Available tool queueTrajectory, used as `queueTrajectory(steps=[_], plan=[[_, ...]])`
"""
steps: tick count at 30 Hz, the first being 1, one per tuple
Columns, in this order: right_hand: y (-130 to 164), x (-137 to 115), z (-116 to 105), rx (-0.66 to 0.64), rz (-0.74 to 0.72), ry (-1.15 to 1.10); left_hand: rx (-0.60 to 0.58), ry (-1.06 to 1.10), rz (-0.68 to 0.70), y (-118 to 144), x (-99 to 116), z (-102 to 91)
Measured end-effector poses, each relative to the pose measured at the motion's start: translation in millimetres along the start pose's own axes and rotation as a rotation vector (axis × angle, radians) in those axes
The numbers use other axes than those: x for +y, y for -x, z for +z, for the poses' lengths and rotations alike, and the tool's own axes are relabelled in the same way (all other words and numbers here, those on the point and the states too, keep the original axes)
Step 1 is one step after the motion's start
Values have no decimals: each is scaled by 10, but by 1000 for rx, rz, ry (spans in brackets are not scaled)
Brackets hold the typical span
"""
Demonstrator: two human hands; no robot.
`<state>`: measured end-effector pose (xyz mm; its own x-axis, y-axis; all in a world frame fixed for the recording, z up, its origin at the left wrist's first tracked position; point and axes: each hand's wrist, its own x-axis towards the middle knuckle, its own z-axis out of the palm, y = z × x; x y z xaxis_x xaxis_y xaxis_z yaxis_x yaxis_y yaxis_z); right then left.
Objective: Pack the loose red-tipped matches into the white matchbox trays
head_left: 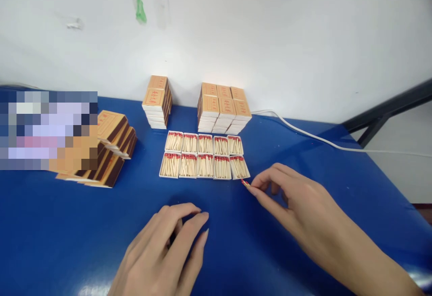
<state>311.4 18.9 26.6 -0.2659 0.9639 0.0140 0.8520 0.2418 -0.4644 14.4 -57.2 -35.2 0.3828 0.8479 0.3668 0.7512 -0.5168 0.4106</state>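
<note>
Two rows of open white trays full of red-tipped matches (204, 155) lie side by side on the blue table (67, 233). My right hand (297, 201) rests just right of the nearest tray, its thumb and forefinger pinching a few loose matches (245, 182) at the tray's corner. My left hand (168, 251) lies palm down on the table in front of the trays, fingers curled, with nothing seen in it.
Two stacks of closed matchboxes (157, 101) (223, 108) stand at the wall behind the trays. A pile of empty sleeves (113, 147) lies at the left beside a blurred patch. A white cable (303, 134) runs along the right back. A dark metal frame (388, 111) stands beyond the table's right edge.
</note>
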Motion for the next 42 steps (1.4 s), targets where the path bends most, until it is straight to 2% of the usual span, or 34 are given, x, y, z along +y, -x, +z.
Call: queueTrajectory(steps=[6,10,13,16,26,33,38,42], plan=[[-471,-285,60,162,24,26,30,6,14,-34,-4,16],[-633,-430,160,125,60,102,30,-4,14,-24,-3,25],[-641,-489,207,75,81,124,14,-15,23,-12,-2,25],[-619,-485,197,85,77,118,9,-26,17,0,0,37],[-500,-298,-23,141,49,-67,-4,-36,7,12,17,25],[-343,-344,111,114,8,-45,-6,-8,19,14,5,14],[-418,-394,199,75,39,-11,14,-7,24,15,7,21],[-469,-419,246,100,66,35,15,-18,27,9,10,20]])
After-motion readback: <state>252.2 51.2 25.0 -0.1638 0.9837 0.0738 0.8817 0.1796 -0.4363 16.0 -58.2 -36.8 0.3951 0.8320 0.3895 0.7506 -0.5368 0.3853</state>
